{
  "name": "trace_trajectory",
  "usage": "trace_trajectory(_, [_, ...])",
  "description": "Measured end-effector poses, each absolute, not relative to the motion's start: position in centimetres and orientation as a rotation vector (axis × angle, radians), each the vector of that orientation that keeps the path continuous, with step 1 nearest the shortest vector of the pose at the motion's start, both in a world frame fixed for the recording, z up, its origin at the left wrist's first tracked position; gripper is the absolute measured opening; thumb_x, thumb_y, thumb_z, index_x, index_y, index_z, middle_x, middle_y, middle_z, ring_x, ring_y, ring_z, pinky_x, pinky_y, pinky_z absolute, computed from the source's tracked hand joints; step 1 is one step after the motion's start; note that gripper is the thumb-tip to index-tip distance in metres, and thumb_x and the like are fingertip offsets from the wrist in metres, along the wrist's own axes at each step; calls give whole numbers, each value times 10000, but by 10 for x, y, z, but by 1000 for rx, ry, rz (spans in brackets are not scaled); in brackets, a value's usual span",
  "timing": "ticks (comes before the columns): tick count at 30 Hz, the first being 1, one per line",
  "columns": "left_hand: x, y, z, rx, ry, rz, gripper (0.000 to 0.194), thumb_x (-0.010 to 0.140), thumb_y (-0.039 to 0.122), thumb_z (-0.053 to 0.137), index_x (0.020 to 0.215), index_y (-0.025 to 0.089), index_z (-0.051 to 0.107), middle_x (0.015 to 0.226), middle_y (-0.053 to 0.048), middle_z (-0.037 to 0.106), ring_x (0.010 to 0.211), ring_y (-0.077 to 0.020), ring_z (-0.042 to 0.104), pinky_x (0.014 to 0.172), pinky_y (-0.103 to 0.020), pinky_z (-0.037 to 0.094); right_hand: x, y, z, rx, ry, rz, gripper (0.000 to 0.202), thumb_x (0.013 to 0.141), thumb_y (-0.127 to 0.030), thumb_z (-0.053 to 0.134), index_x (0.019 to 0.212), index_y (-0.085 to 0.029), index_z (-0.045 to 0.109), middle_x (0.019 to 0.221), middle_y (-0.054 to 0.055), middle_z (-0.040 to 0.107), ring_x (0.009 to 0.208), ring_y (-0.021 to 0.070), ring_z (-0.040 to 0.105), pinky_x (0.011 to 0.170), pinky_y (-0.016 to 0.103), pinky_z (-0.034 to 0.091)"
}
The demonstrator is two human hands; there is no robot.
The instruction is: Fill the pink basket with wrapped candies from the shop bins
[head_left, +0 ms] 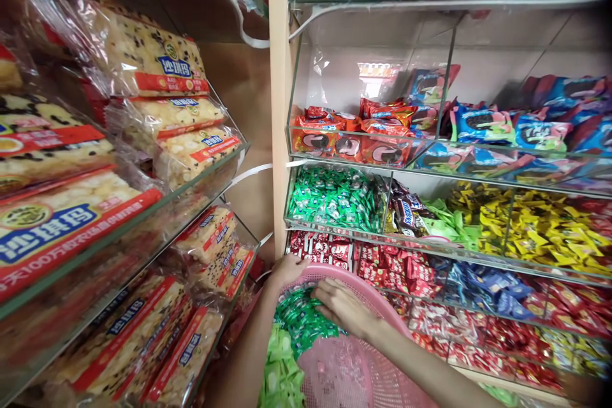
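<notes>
A pink plastic basket (377, 296) is at the bottom centre, tilted against the shelves. Dark green wrapped candies (306, 319) lie in its far left part, light green packets (282, 366) nearer me. My left hand (289, 269) is closed on the basket's far left rim. Over the dark green candies, my right hand (342, 306) rests with its fingers a little bent and apart, touching the pile; I see nothing gripped in it. Just beyond the basket, a glass compartment holds similar green candies (335, 197).
Glass shelves on the left hold large wrapped snack packs (143, 57). Right of a wooden post (280, 102), compartments hold red cookie packs (387, 140), blue packs (482, 124), yellow candies (540, 220) and red candies (396, 268). Glass shelf edges jut out above the basket.
</notes>
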State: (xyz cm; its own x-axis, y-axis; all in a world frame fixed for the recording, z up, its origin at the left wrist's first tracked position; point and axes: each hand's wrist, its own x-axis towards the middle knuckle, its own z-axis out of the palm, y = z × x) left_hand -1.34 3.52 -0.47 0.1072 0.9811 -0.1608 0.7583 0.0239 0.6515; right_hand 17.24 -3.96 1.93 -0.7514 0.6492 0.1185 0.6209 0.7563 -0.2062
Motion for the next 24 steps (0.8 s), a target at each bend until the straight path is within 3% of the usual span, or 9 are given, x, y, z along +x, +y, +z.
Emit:
trace_trajectory(8, [-13, 35, -3, 1783, 1702, 467, 490, 753, 578, 455, 609, 145, 633, 517, 0, 531, 591, -139, 487, 556, -212, 303, 166, -40, 9, -976, -2815, 145, 143, 897, -242, 450, 992, -206, 550, 977, 54, 574, 939, 205, 519, 843, 342, 414])
trace_trajectory(16, [-12, 33, 3, 1857, 1700, 430, 491, 783, 541, 415, 559, 143, 598, 502, 11, 473, 510, -104, 401, 516, -217, 251, 163, -43, 4, -1063, -2842, 92, 139, 873, -141, 431, 928, -201, 545, 963, 44, 559, 903, 193, 527, 819, 337, 417])
trace_trajectory(24, [-12, 32, 5, 1840, 1713, 410, 498, 782, 563, 411, 565, 151, 588, 490, 19, 452, 504, -105, 392, 514, -215, 255, 167, -43, 2, -1069, -2795, 265, 160, 851, -251, 537, 1002, -199, 550, 1023, 59, 537, 955, 208, 509, 828, 328, 417])
